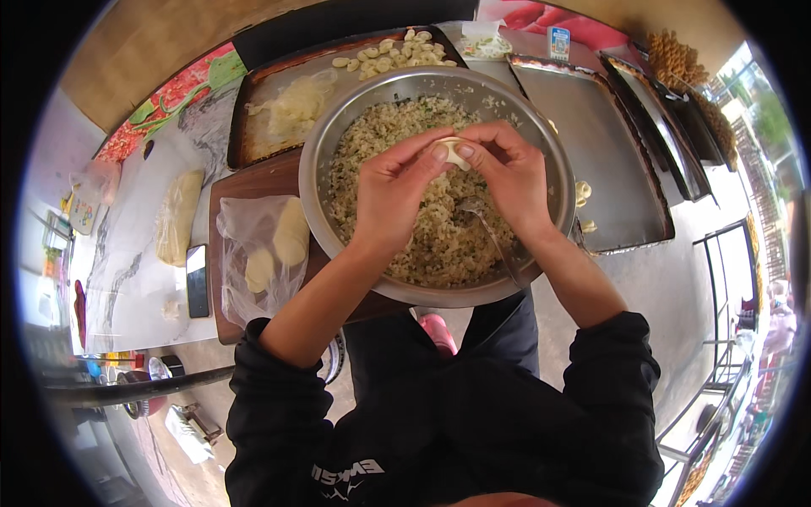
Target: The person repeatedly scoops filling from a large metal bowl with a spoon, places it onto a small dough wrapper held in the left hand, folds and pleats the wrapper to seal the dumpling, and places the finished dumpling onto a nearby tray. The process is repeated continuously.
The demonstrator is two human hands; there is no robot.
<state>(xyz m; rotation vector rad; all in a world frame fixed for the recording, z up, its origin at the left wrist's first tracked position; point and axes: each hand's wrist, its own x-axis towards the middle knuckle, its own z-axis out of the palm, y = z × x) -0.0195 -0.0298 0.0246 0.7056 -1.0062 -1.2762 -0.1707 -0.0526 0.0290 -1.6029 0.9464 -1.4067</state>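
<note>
Between the thumbs and fingers of my left hand (396, 184) and my right hand (510, 171) is a small folded dumpling (454, 154), its pale dough pinched from both sides. Both hands are above a wide steel bowl (312, 190) that holds a chopped, pale filling flecked with green (437, 244). A metal spoon (491, 234) rests in the filling, its handle leaning on the bowl's near right wall. Left of the bowl, stacks of round dough wrappers (291, 234) lie in a clear plastic bag (237, 228) on a brown wooden board (250, 175).
Behind the bowl, a dark-rimmed baking tray (253, 136) carries many shaped dumplings (396, 54) and a plastic bag (298, 104). Another metal tray (589, 127) extends to the right. A phone (197, 282) and a wrapped dough packet (180, 218) lie on the marbled tabletop (136, 253).
</note>
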